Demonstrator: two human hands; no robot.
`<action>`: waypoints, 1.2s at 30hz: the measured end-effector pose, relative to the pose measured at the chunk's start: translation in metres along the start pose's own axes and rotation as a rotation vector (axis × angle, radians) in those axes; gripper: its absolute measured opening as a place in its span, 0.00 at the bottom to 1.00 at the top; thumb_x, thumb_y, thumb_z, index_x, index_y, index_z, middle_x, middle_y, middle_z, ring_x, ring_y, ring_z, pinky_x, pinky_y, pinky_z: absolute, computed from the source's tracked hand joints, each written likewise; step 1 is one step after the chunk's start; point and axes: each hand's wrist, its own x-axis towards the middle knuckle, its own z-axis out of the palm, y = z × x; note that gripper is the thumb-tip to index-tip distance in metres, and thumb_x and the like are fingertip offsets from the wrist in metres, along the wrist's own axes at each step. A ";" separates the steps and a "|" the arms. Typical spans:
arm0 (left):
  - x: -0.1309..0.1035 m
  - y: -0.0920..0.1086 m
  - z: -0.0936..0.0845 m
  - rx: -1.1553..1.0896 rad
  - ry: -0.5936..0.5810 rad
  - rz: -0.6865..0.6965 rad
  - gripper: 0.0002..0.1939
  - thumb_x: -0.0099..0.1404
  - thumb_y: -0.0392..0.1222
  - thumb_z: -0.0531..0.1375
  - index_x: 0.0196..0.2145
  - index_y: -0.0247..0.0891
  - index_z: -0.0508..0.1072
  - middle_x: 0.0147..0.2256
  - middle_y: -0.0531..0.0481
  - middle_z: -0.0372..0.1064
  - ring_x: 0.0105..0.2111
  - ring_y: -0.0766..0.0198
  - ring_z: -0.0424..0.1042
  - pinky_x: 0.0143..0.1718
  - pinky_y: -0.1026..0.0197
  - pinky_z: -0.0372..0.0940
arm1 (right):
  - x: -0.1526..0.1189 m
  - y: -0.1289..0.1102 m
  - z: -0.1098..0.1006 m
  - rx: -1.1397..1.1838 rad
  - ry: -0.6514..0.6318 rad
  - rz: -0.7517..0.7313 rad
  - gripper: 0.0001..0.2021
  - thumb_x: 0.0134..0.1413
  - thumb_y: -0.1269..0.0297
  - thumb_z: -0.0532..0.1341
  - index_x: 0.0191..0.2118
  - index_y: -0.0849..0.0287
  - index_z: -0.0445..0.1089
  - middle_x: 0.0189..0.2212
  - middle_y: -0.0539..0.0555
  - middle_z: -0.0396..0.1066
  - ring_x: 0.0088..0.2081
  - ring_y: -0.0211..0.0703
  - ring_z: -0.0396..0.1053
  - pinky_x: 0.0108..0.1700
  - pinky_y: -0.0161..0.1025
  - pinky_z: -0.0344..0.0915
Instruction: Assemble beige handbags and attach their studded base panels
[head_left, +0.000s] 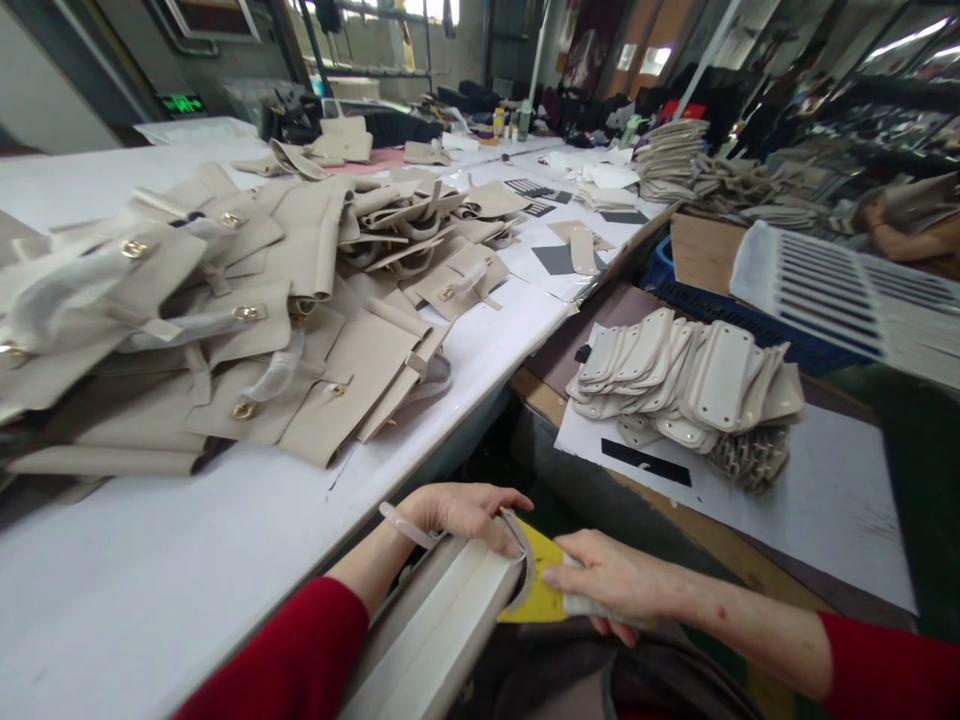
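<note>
My left hand (469,515) is closed over the top end of a beige bag piece (442,625) with a pale folded inside, lying across my lap. My right hand (615,575) grips a yellow flat scraper (536,570) by its handle, which looks wrapped in something whitish. The scraper's wide blade meets the curved end of the bag piece, close to my left fingertips. Part of the blade is hidden behind that curved edge. On the white table (247,560) to the left lies a heap of beige bag parts (352,370) with gold fittings and plastic-wrapped handles.
On a low board at the right is a pile of beige strips with holes (675,375), resting on white paper (840,500). Behind it stand a blue crate (720,315) and a white slatted plastic rack (802,280). Another person's arm (900,235) shows at far right.
</note>
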 end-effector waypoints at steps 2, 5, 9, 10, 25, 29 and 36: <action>-0.001 0.001 0.000 0.029 -0.001 0.000 0.44 0.51 0.49 0.68 0.63 0.35 0.62 0.56 0.41 0.70 0.54 0.46 0.70 0.53 0.54 0.65 | 0.002 0.002 0.000 0.000 -0.008 0.002 0.16 0.62 0.49 0.55 0.42 0.58 0.65 0.18 0.46 0.67 0.12 0.34 0.63 0.11 0.27 0.58; -0.001 0.001 -0.001 0.044 -0.004 0.002 0.44 0.52 0.50 0.68 0.64 0.35 0.61 0.56 0.41 0.69 0.54 0.46 0.70 0.53 0.54 0.65 | 0.003 0.003 0.001 0.006 -0.019 0.001 0.16 0.63 0.49 0.55 0.43 0.58 0.65 0.18 0.47 0.67 0.12 0.34 0.63 0.11 0.26 0.57; 0.001 0.001 -0.002 0.065 -0.021 -0.016 0.45 0.53 0.50 0.67 0.65 0.35 0.59 0.58 0.41 0.68 0.55 0.47 0.69 0.54 0.55 0.64 | 0.002 0.000 0.003 0.022 -0.025 0.021 0.17 0.63 0.49 0.54 0.44 0.59 0.65 0.18 0.47 0.67 0.12 0.34 0.63 0.12 0.26 0.58; 0.001 0.001 -0.003 0.076 -0.030 -0.020 0.46 0.52 0.50 0.68 0.65 0.34 0.58 0.58 0.41 0.67 0.55 0.47 0.69 0.54 0.55 0.64 | 0.002 -0.001 0.004 0.029 -0.022 0.036 0.18 0.63 0.48 0.54 0.44 0.59 0.65 0.18 0.47 0.67 0.12 0.34 0.62 0.12 0.26 0.57; 0.003 -0.005 -0.005 0.133 -0.031 0.008 0.50 0.52 0.51 0.68 0.67 0.33 0.54 0.53 0.39 0.71 0.48 0.49 0.73 0.43 0.59 0.67 | 0.016 0.001 0.039 0.219 0.077 -0.061 0.27 0.54 0.38 0.58 0.36 0.62 0.68 0.21 0.49 0.67 0.16 0.30 0.60 0.17 0.26 0.56; 0.006 -0.009 -0.002 0.042 -0.024 0.005 0.53 0.50 0.48 0.70 0.68 0.35 0.51 0.49 0.40 0.73 0.44 0.52 0.74 0.38 0.61 0.67 | 0.015 -0.007 0.050 0.261 0.081 0.029 0.25 0.57 0.38 0.54 0.36 0.61 0.64 0.15 0.47 0.64 0.14 0.32 0.59 0.16 0.27 0.56; 0.009 -0.009 -0.001 -0.074 -0.044 0.007 0.60 0.48 0.48 0.72 0.70 0.35 0.44 0.46 0.40 0.74 0.41 0.54 0.74 0.36 0.60 0.66 | 0.028 -0.005 0.082 0.523 0.107 0.047 0.29 0.56 0.34 0.50 0.39 0.60 0.63 0.12 0.49 0.64 0.10 0.38 0.60 0.11 0.30 0.55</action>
